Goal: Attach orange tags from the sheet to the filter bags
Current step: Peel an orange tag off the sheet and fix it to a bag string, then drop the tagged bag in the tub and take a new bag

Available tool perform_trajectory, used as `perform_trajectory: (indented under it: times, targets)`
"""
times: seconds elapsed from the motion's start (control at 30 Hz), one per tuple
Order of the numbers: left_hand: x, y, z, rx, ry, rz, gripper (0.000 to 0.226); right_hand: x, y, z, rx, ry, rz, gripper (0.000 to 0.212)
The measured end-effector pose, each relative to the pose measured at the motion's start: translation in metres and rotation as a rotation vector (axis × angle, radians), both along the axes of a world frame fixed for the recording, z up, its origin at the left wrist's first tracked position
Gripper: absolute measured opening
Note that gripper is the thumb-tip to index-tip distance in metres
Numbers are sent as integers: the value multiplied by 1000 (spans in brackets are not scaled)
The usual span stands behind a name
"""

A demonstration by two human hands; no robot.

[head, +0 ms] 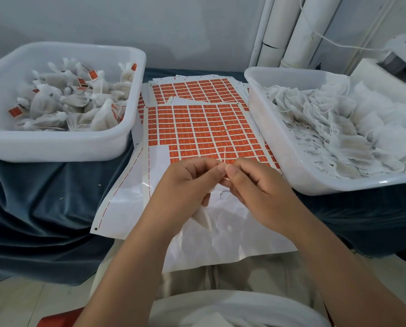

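Hands meet at lower centre: left hand (188, 182) and right hand (256, 182) curl fingers (217, 167) tip to tip, pinching a thin white string (225, 154). A white mesh filter bag (203, 217) hangs beneath the left palm, over the glossy sheet of orange rectangular tags (197, 128) on the blue-draped desk (44, 197), between two white plastic tubs (55, 147).

A white tub (55, 147) sits at upper left and a second tub (339, 185) at right, well apart, both on a dark blue cloth (32, 197) that falls in folds toward the pale floor (20, 300). White pipes (301, 31) stand against the wall (126, 20) at upper right.
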State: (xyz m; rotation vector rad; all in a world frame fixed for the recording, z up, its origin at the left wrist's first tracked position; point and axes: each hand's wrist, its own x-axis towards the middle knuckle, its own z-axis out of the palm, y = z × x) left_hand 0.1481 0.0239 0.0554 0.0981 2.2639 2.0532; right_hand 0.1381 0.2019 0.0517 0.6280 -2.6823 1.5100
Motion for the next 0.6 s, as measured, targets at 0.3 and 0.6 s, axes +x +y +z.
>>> perform_trajectory:
  times: [0.3, 0.6]
  targets:
    - [-2, 5, -5, -33, 32, 68, 19, 0, -1, -3, -36, -51, 38, 38]
    - [-31, -64, 45, -78, 272, 437, 8, -3, 3, 4, -10, 13, -37, 43]
